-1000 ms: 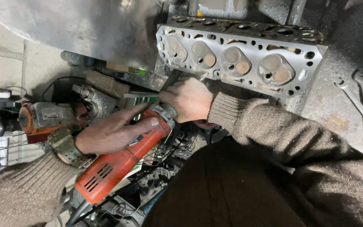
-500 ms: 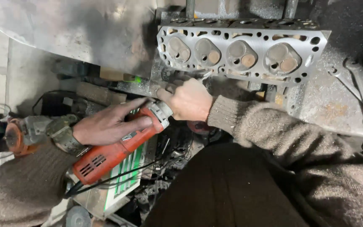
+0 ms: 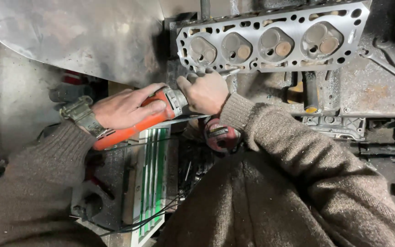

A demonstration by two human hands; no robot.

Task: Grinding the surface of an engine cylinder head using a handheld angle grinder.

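two hands gripping an orange power grinder (image 3: 136, 122) against a grey cylinder head (image 3: 270, 43).

nearest the camera, brown knitted sleeves are filling the lower frame, with a green-and-white striped box (image 3: 152, 178) and a black cable lying below the arms. the left hand (image 3: 126, 107), wearing a wristwatch (image 3: 84, 116), is wrapping closed around the grinder's orange body, fingers curling over the top. the right hand (image 3: 206, 91) is clenching around the tool's front end just beside its metal collar, knuckles up, hiding the working tip. a round red part (image 3: 220, 136) is sitting just under the right wrist. beyond the hands, the cylinder head is lying on the bench (image 3: 371, 96) with four combustion chambers facing up, and a dull metal sheet (image 3: 78, 36) is leaning to its left.
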